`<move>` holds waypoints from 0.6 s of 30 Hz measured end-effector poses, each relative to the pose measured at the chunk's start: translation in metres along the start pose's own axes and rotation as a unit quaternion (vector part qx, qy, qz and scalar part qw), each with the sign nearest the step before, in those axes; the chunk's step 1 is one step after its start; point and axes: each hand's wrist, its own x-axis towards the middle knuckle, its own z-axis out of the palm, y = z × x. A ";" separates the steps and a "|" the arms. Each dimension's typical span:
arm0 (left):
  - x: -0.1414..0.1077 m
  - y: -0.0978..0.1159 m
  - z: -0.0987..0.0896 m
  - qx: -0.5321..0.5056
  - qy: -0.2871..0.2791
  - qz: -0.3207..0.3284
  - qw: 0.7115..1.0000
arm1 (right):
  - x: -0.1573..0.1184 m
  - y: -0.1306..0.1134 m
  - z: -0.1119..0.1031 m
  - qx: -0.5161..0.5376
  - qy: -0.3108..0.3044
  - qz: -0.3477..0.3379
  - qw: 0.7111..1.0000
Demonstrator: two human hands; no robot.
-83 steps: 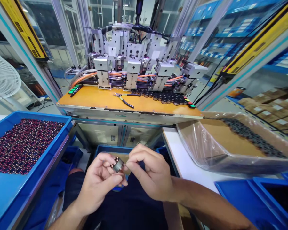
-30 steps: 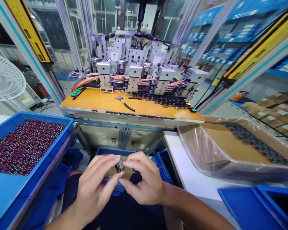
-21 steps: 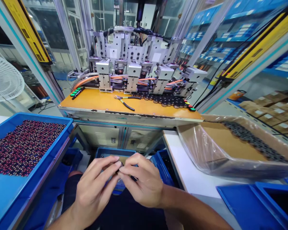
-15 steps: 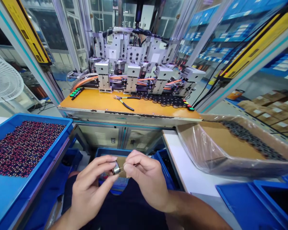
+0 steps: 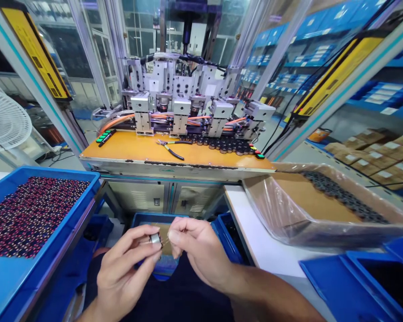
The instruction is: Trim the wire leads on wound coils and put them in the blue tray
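Observation:
My left hand (image 5: 129,266) is closed in a pinch around a small silver cylinder (image 5: 155,238), held between thumb and fingertips. Thin copper-coloured wires (image 5: 165,241) stick out of its right end. These lead toward my right hand (image 5: 203,246), whose thumb and index finger are pressed together on them; the exact pinch point is partly hidden by the fingers. Both hands are in the air above my lap, over a blue bin (image 5: 144,218) that stands low in front of me.
A blue tray (image 5: 96,179) of small dark-and-red parts stands left. Ahead, an orange machine bench (image 5: 130,150) bears pliers (image 5: 171,150), dark round parts (image 5: 221,144) and metal fixtures (image 5: 181,109). To the right is a plastic-lined carton (image 5: 275,219) on a white table (image 5: 251,223).
The silver cylinder has turned and shifted slightly left in my left hand. More wire shows between my hands. The view has tilted a little, so the bench sits lower.

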 end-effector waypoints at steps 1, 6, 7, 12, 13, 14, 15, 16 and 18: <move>0.000 -0.001 -0.001 -0.001 0.005 -0.009 1.000 | 0.011 -0.005 -0.008 -0.072 -0.005 -0.039 0.997; 0.001 -0.001 -0.010 -0.016 0.057 -0.082 0.995 | 0.119 -0.030 -0.063 -0.311 0.062 -0.175 0.932; 0.001 -0.001 -0.012 -0.018 0.066 -0.100 0.993 | 0.144 -0.032 -0.072 -0.358 0.063 -0.185 0.913; -0.001 0.004 -0.020 -0.011 0.091 -0.161 0.983 | 0.214 -0.019 -0.089 -0.554 -0.014 -0.175 0.814; -0.002 0.005 -0.022 -0.007 0.094 -0.167 0.981 | 0.218 -0.016 -0.089 -0.582 -0.025 -0.167 0.796; -0.002 0.005 -0.024 -0.004 0.096 -0.173 0.980 | 0.220 -0.013 -0.089 -0.606 -0.032 -0.158 0.779; -0.003 0.006 -0.026 -0.002 0.098 -0.178 0.979 | 0.221 -0.011 -0.089 -0.626 -0.035 -0.149 0.764; -0.004 0.006 -0.027 -0.001 0.100 -0.181 0.978 | 0.222 -0.010 -0.089 -0.643 -0.037 -0.142 0.752; -0.004 0.005 -0.030 -0.001 0.105 -0.188 0.977 | 0.220 -0.012 -0.090 -0.667 -0.041 -0.131 0.732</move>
